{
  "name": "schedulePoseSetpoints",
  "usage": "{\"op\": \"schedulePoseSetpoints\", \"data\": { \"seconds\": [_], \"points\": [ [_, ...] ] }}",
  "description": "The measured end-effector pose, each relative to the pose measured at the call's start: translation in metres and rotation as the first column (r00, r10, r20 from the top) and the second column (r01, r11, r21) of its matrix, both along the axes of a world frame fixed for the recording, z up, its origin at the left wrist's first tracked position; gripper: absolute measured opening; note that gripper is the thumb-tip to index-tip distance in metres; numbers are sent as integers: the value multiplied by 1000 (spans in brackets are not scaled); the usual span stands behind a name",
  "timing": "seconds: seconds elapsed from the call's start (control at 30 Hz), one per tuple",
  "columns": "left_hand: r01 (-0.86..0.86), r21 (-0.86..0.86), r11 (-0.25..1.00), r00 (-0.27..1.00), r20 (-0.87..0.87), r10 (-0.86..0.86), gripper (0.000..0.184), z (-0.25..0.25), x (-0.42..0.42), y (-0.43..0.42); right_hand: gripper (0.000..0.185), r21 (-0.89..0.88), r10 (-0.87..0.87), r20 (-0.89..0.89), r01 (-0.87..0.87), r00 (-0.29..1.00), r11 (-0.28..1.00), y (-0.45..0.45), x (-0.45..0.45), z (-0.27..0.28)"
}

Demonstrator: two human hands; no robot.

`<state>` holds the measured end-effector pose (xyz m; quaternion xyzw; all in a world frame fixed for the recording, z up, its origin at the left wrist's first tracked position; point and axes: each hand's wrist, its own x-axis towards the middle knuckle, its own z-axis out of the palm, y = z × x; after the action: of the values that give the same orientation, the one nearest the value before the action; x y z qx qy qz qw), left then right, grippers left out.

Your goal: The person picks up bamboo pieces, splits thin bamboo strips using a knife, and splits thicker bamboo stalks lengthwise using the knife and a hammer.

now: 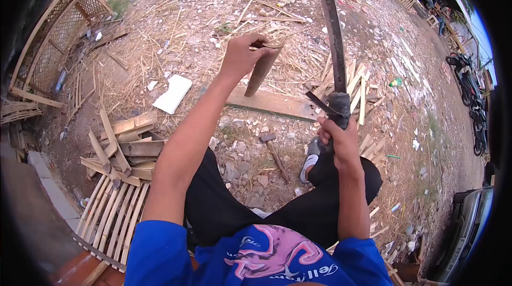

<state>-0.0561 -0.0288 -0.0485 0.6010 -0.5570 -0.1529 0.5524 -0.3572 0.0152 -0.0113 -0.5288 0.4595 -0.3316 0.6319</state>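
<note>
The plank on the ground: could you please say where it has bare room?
The plank looks bare between the held wood piece and the plank's right end. Split strips crowd beyond that end; rubble litters the near side.

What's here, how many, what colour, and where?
Machete: one, dark, upright right of centre
Wood piece: one, brown, above centre
Plank: one, pale brown, centre
Hammer: one, brown, nearer than plank
Slab: one, white, left of plank
Split wood: many, tan, heaps both sides
Rubble: uncounted, pale, scattered
Woven frame: one, tan, upper left
Slatted rack: one, tan, lower left
Motorbikes: several, dark, right edge
Vehicle: one, grey, lower right
People: at least two, bluish clothes, upper right
Shoe: one, grey-white, by hammer
Shirt: one, blue, bottom
Trousers: one pair, black, low centre
Left hand: one, gripping wood piece
Right hand: one, gripping machete
</note>
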Motion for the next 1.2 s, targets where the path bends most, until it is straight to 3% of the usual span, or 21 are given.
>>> {"op": "schedulePoseSetpoints", "data": {
  "seconds": [0.03,0.1,0.17,0.23,0.73,0.83,0.93,1.07,1.2],
  "points": [
    [22,26,999,1000,-5,-21,29,-2,-1,2,25,46,-41,64,38,997,998,12,14,-4],
    [46,59,997,999,-13,-46,27,-1,-1,1,27,-215,-66,8,66,998,974,9,35,-47],
    [64,47,997,998,13,-65,24,2,-1,1,25,-98,0,-14,-1,1000,995,13,45,-52],
    [76,34,997,996,46,-77,22,-1,-2,2,30,-93,14,-54,-19,998,995,11,51,-59],
    [141,45,989,987,67,-144,19,-3,-7,1,34,-198,-7,-83,-10,997,980,7,58,-73],
    [141,58,988,988,59,-145,19,-3,-8,3,34,-152,-5,-52,-3,999,988,9,58,-71],
    [150,67,986,986,60,-155,20,-2,-8,4,35,-185,-12,-217,-29,976,982,10,58,-58],
    [159,3,987,984,84,-159,20,-3,-8,3,35,-230,-14,-166,-25,986,973,8,60,-64],
    [184,75,980,983,10,-185,23,-7,-4,1,35,-210,1,-190,-42,982,977,8,60,-64]
  ]
}}
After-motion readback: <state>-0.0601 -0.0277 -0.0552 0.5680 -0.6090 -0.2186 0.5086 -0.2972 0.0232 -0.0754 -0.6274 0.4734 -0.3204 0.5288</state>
